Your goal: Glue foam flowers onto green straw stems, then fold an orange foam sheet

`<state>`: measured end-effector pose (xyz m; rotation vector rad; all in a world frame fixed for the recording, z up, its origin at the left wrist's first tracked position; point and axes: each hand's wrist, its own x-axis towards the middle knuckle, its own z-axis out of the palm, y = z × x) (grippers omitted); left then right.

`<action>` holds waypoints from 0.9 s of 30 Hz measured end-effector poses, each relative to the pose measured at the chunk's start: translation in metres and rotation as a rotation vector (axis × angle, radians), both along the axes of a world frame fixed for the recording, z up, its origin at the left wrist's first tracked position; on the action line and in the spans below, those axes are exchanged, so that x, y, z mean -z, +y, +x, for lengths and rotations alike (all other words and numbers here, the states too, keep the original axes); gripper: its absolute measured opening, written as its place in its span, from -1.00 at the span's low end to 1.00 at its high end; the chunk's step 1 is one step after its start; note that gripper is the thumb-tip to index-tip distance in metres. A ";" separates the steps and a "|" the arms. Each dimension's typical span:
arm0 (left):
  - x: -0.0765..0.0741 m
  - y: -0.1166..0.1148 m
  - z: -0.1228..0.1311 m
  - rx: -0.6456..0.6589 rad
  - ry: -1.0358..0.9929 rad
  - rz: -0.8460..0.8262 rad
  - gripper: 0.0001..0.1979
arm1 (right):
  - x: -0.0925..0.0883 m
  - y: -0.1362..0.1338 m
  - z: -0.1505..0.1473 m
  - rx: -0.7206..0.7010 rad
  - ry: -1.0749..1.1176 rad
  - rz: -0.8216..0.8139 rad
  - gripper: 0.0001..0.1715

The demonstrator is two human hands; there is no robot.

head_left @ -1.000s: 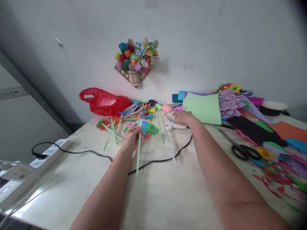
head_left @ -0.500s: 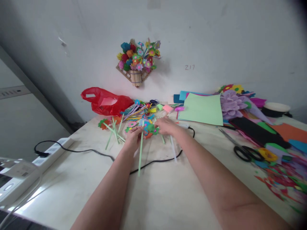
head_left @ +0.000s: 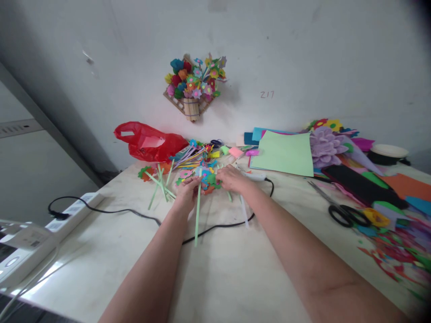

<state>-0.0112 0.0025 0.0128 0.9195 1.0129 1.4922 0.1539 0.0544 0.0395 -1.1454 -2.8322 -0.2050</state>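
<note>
My left hand [head_left: 188, 192] is pinched on a long, narrow light green strip [head_left: 197, 217], which hangs down toward me over the table. Just beyond its fingertips lies a cluster of colourful foam flowers [head_left: 186, 173], with blue, pink and yellow among them. My right hand [head_left: 230, 178] has its fingers closed at the edge of a green scalloped piece [head_left: 211, 180]; whatever is between them is hidden. Close by my right wrist sits a white glue gun [head_left: 256, 176], partly covered. A translucent glue stick [head_left: 244, 211] lies below that wrist.
More green strips [head_left: 160, 184] lie left, before a red plastic bag [head_left: 148, 142]. A black cord [head_left: 222, 226] crosses the table. Right are green sheets [head_left: 284, 153], scissors [head_left: 343, 213] and scraps [head_left: 393, 251]. A flower basket [head_left: 191, 107] hangs on the wall.
My right hand has shifted very slightly, and more of the glue gun shows beyond it. My left hand and the green strip stay almost where they were.
</note>
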 end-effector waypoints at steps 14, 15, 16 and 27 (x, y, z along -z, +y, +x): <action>0.004 0.001 0.000 -0.003 -0.014 0.016 -0.78 | 0.003 -0.004 -0.004 -0.039 -0.061 0.115 -0.72; 0.004 0.001 0.000 -0.003 -0.014 0.018 -0.78 | 0.004 -0.004 -0.004 -0.041 -0.048 0.125 -0.71; 0.004 0.001 0.000 -0.005 -0.012 0.018 -0.78 | 0.005 -0.003 -0.004 -0.040 -0.034 0.130 -0.71; 0.005 0.001 0.001 0.029 -0.001 0.022 -0.77 | 0.006 0.016 0.004 0.244 0.839 -0.508 -0.87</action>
